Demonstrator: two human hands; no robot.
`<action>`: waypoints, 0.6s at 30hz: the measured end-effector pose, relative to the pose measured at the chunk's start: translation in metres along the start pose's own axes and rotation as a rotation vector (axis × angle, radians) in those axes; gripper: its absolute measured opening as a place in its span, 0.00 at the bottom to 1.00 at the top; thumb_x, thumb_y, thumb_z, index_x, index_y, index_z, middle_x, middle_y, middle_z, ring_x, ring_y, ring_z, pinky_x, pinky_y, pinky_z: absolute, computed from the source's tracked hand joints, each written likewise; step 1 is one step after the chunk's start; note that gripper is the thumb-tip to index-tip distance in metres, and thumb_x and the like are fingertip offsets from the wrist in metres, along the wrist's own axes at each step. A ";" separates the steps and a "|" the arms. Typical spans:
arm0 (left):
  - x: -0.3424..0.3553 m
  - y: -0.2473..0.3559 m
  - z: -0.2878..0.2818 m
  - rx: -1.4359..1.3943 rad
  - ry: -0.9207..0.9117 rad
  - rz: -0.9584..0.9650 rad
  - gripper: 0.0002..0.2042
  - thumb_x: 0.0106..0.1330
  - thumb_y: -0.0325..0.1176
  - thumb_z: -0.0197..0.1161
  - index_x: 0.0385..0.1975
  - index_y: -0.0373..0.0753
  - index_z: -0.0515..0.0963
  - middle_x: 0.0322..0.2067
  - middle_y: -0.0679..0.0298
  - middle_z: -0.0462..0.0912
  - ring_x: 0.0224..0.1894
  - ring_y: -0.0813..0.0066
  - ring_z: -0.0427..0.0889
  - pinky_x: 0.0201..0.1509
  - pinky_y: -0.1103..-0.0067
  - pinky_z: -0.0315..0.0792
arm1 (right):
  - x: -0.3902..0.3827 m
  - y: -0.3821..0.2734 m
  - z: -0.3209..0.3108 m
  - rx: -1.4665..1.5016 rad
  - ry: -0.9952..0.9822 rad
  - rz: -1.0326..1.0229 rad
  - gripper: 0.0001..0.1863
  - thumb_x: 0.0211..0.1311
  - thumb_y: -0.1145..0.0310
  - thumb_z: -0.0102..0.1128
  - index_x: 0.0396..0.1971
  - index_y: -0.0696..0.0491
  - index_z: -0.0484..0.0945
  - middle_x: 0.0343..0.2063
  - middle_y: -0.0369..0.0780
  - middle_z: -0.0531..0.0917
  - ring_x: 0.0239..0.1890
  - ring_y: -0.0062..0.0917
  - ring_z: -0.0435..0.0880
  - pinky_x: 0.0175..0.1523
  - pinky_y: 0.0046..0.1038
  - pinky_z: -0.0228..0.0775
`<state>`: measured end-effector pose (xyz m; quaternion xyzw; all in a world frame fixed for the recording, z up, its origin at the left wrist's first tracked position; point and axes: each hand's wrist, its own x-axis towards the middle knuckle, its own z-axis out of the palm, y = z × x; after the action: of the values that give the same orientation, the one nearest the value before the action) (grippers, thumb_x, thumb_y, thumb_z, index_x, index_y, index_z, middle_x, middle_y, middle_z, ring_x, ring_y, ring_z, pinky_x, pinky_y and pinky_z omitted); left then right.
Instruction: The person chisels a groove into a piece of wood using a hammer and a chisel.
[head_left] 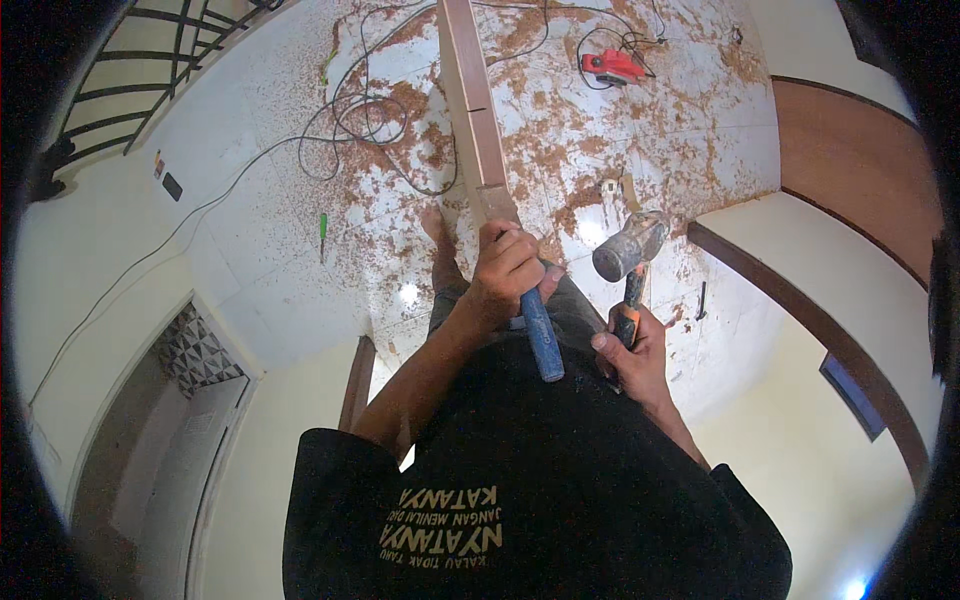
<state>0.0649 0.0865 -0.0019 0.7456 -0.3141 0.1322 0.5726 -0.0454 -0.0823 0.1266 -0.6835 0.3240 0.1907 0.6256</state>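
Two-handed: clenching blue-handled tool (541, 335) in left hand (506, 265), aligned twelve to six, with wooden beam (481, 140) at twelve; gripping hammer (634, 246) in right hand (638, 358), with its head at left hand's three o'clock.

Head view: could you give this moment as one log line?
left hand: grips blue-handled tool | right hand: holds hammer | wooden beam: ahead | red power tool: on floor

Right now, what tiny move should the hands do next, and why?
Maybe swing the hammer over toward the free end of the blue handle. The left hand grips the handle's other part by the wooden beam, and the hammer, in the right hand, has its head off to the right, not touching the handle.
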 end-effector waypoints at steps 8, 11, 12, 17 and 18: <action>-0.014 -0.003 0.006 -0.014 -0.026 -0.081 0.14 0.44 0.32 0.71 0.12 0.40 0.68 0.21 0.62 0.73 0.28 0.65 0.74 0.47 0.66 0.68 | 0.000 -0.006 0.001 0.014 -0.012 0.027 0.17 0.57 0.60 0.71 0.30 0.54 0.71 0.18 0.27 0.69 0.21 0.11 0.64 0.26 0.18 0.57; -0.011 -0.003 0.004 0.014 -0.048 -0.072 0.13 0.44 0.31 0.70 0.13 0.40 0.68 0.22 0.62 0.73 0.29 0.65 0.74 0.48 0.65 0.67 | 0.002 -0.005 0.001 0.007 -0.015 -0.017 0.17 0.57 0.61 0.71 0.30 0.54 0.71 0.18 0.27 0.69 0.20 0.11 0.65 0.25 0.18 0.57; -0.010 -0.002 0.003 0.013 -0.049 -0.072 0.13 0.44 0.31 0.70 0.13 0.40 0.68 0.22 0.62 0.73 0.29 0.65 0.74 0.48 0.65 0.67 | 0.002 -0.005 0.001 0.008 -0.014 -0.017 0.17 0.57 0.61 0.71 0.30 0.54 0.71 0.18 0.27 0.69 0.20 0.11 0.65 0.25 0.18 0.57; -0.007 0.000 0.003 0.041 -0.036 -0.070 0.13 0.46 0.30 0.69 0.14 0.40 0.68 0.23 0.62 0.73 0.30 0.65 0.74 0.49 0.64 0.67 | 0.002 -0.006 0.000 0.073 -0.041 -0.005 0.17 0.60 0.60 0.68 0.32 0.55 0.70 0.19 0.29 0.70 0.19 0.12 0.67 0.24 0.19 0.60; -0.009 -0.001 0.003 0.042 -0.037 -0.069 0.13 0.46 0.30 0.69 0.14 0.40 0.68 0.23 0.62 0.73 0.30 0.65 0.74 0.49 0.64 0.67 | 0.002 -0.007 -0.001 0.074 -0.042 -0.006 0.17 0.60 0.60 0.68 0.32 0.55 0.70 0.19 0.29 0.70 0.19 0.12 0.67 0.24 0.19 0.60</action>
<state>0.0581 0.0862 -0.0083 0.7702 -0.2959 0.1052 0.5551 -0.0399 -0.0833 0.1304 -0.6567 0.3159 0.1909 0.6577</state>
